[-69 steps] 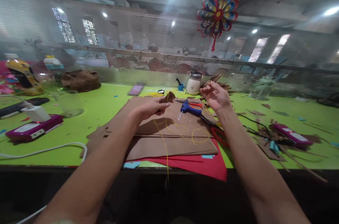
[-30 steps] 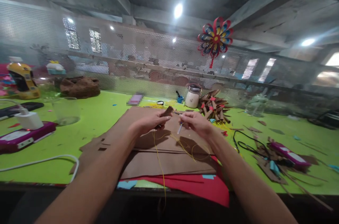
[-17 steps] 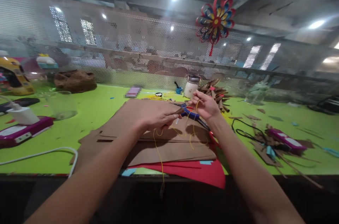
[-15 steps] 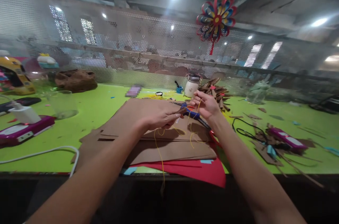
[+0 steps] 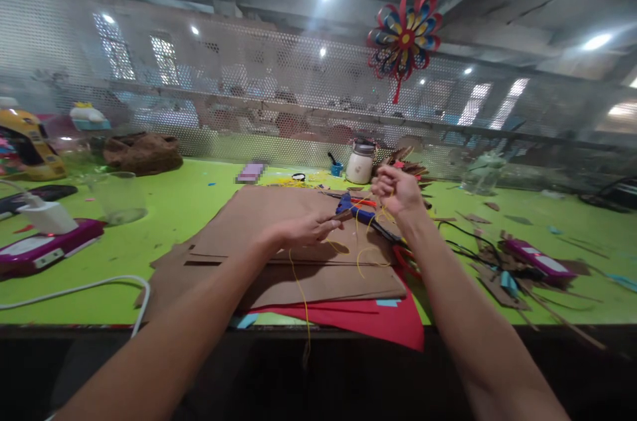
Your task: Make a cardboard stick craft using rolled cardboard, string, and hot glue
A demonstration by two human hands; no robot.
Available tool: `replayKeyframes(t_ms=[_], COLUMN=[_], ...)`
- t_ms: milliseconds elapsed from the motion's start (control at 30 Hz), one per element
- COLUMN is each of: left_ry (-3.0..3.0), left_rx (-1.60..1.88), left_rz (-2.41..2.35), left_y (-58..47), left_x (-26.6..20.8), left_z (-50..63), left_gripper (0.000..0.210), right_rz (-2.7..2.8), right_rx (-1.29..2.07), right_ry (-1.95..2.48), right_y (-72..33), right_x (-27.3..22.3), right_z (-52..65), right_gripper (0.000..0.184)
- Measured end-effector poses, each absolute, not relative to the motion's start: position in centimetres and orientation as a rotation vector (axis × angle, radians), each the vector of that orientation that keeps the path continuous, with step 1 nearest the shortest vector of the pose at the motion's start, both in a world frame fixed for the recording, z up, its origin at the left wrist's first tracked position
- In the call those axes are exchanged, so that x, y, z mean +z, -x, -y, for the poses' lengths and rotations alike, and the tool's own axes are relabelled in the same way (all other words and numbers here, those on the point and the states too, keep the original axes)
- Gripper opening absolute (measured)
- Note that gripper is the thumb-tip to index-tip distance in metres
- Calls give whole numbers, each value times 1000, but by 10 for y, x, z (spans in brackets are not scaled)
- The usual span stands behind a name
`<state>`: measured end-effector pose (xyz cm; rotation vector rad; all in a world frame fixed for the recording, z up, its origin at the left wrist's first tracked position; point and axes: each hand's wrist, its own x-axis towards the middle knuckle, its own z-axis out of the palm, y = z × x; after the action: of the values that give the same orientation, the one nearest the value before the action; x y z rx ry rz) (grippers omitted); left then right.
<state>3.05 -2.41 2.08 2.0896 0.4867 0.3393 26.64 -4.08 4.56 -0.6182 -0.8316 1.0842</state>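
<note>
My left hand [image 5: 311, 230] pinches a small folded brown piece [image 5: 342, 216] above a stack of brown sheets [image 5: 288, 208]. In my right hand [image 5: 398, 190], the fingers are closed on yellow thread [image 5: 367, 200], which runs across to the brown piece. Loose loops of the thread lie on the sheets, and one end [image 5: 304, 301] hangs over the table's front edge. A blue glue gun [image 5: 362, 214] lies on the stack between and behind my hands. Scissors with red handles [image 5: 407, 261] rest partly hidden by my right forearm. Red sheets [image 5: 388, 321] stick out beneath the stack.
At left are a purple power strip [image 5: 50, 245] with a white plug, and a clear cup [image 5: 119, 198]. A white jar [image 5: 360, 165] and a blue pot [image 5: 336, 169] stand behind. Brown scraps and another purple strip [image 5: 540, 261] lie at right. A perforated screen [image 5: 298, 109] backs the table.
My right hand has moved right and slightly down, its fingers now more closed, drawing the thread away from the brown piece. My left hand has barely moved.
</note>
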Motion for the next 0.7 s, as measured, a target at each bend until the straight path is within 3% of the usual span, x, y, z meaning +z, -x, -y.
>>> replayKeyframes(t_ms=[367,533,700], left_ry=[-1741,-1351,-1059], left_rx=[397,770,1056], left_rz=[-518,-521,-574], left_y=[-20,-15,-9], left_x=[22,20,28], left_z=[12,-9,-21], left_gripper=[26,19,14], right_rz=[856,1047,1010], right_rx=[825,338,-171], right_ry=[686,1412,1521], right_y=[-310,-322,-308], right_x=[39,25,24], right_z=[33,27,25], right_gripper=[14,20,19])
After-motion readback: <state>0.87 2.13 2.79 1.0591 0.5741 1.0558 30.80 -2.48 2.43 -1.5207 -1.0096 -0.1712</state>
